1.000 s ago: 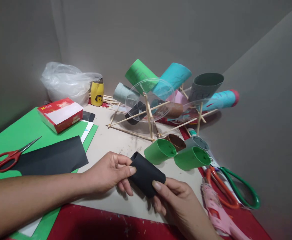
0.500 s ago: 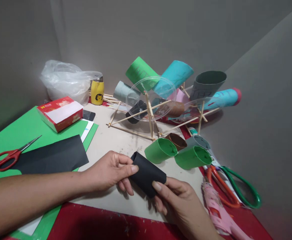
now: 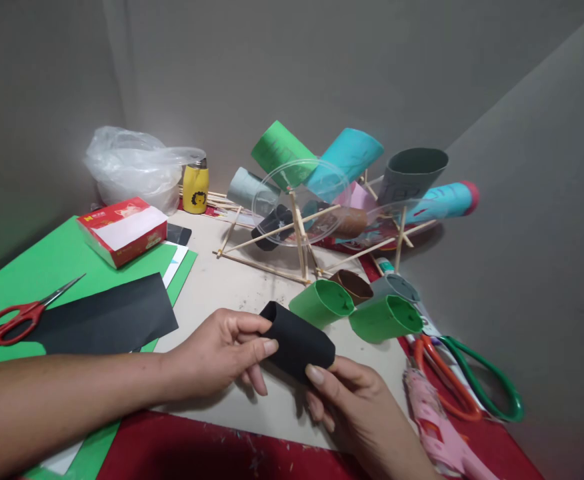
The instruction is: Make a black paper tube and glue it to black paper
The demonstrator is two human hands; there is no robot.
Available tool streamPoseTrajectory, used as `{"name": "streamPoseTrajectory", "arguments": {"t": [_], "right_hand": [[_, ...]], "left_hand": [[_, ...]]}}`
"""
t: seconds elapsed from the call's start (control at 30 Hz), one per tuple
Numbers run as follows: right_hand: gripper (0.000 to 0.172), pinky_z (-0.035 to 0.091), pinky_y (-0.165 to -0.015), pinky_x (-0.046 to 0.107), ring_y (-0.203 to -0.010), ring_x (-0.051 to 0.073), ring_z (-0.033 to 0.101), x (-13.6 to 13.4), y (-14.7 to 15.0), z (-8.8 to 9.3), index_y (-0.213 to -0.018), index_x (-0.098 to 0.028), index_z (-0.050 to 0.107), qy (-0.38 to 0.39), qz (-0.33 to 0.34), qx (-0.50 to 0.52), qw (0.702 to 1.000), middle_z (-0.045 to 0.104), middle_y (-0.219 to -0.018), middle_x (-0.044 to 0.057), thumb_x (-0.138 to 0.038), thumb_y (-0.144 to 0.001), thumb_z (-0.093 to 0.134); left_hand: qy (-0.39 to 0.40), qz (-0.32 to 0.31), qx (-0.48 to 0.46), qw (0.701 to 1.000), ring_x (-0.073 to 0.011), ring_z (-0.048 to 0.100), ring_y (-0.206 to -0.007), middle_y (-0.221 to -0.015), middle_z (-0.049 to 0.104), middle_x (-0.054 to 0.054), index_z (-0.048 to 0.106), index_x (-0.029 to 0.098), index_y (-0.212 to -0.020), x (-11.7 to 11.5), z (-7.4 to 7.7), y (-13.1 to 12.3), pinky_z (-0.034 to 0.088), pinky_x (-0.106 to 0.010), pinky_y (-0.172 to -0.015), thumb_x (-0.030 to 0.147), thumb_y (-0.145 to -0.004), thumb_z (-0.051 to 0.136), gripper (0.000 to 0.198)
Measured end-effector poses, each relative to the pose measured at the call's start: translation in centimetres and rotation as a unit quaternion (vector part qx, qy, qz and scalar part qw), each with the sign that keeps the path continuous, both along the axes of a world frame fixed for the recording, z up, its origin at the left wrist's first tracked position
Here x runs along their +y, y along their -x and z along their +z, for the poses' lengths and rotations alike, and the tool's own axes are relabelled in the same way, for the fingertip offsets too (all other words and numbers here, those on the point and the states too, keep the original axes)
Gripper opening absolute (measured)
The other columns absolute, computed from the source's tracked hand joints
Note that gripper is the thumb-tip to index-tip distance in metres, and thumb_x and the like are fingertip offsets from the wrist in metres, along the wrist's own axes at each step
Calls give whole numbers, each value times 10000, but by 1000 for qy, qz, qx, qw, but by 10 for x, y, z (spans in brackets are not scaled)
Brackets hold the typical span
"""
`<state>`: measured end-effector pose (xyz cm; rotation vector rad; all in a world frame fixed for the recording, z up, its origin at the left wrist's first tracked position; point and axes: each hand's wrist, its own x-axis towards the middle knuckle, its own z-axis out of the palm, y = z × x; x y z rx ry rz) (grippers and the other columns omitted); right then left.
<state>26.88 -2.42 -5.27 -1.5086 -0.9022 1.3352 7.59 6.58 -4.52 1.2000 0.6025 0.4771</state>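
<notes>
A black paper tube (image 3: 299, 343) is held between my two hands, tilted down to the right above the beige board (image 3: 212, 273). My left hand (image 3: 237, 347) pinches its upper left end, thumb along the near side. At the lower right end, my right hand (image 3: 342, 393) grips the rim with the thumb on top and the fingers beneath. Just beyond the tube stand two green paper tubes (image 3: 322, 300), a brown paper tube (image 3: 355, 287) and a grey paper tube (image 3: 397, 287).
Behind is a stick frame (image 3: 299, 233) with clear discs and coloured tubes. On green sheets (image 3: 22, 267) at left lie red scissors (image 3: 19, 320), black paper (image 3: 107, 320) and a red box (image 3: 125, 230). A pink glue gun (image 3: 429, 413) and orange- and green-handled tools (image 3: 502, 387) lie at right.
The black tube has turned slightly in my fingers, and its open left end shows more. Both hands keep their grip. The whole view has shifted a little.
</notes>
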Motion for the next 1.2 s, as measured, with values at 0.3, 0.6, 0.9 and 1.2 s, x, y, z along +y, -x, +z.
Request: {"name": "streamPoseTrajectory", "arguments": {"t": [0.3, 0.6, 0.9, 1.2], "right_hand": [[324, 427, -468, 219, -452, 121, 525, -5, -7, -5, -915, -187, 674, -128, 22, -87, 988, 677, -545, 23, -492, -936, 566], [212, 540, -737, 249, -829, 194, 694, -6, -35, 12, -1095, -235, 655, -373, 123, -447, 804, 737, -919, 65, -147, -941, 538], [259, 456, -642, 307, -695, 195, 567, -4, -28, 19, -1016, -191, 605, -400, 217, -572, 683, 670, -752, 49, -90, -967, 372], [215, 425, -600, 306, -674, 191, 549, -6, -25, 17, -1045, -173, 592, -407, 197, -575, 682, 679, -782, 65, -123, -987, 391]], "left_hand": [[-48, -11, -13, 999, -93, 557, -511, -581, 556, 3, 673, 118, -710, 0, -9, 1, 451, -204, -514, 347, -811, 666, 250], [5, 67, -12, 998, -72, 580, -464, -772, 683, -20, 665, 135, -1026, 11, 0, 0, 458, -196, -481, 222, -774, 636, 268], [-8, 150, 5, 989, -50, 550, -472, -930, 705, -79, 651, 110, -976, 22, -3, 0, 445, -200, -470, 235, -825, 595, 204], [-232, 85, 76, 966, -255, 579, -1204, -1344, 597, -150, 516, 153, -1379, 2, -2, 4, 444, -425, -1056, 330, -859, 624, 559]]}}
